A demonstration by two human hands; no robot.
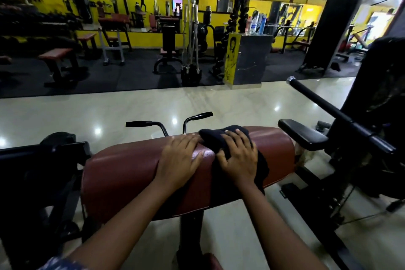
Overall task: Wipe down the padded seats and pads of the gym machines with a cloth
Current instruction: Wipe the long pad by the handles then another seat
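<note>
A wide maroon padded rest [122, 173] on a black machine post fills the lower middle of the head view. My left hand [178, 160] lies flat on its top, fingers spread, holding nothing. Just to the right, my right hand [238, 160] presses a dark cloth [219, 136] onto the pad; the cloth drapes over the pad's top and down its near face. Two black handlebars [166, 120] stick up behind the pad.
A black padded arm rest [302, 133] and a long black bar [328, 107] of the neighbouring machine stand close on the right. A black machine frame [43, 171] stands at the left. Shiny tiled floor [109, 107] lies beyond, then benches and racks along a yellow wall.
</note>
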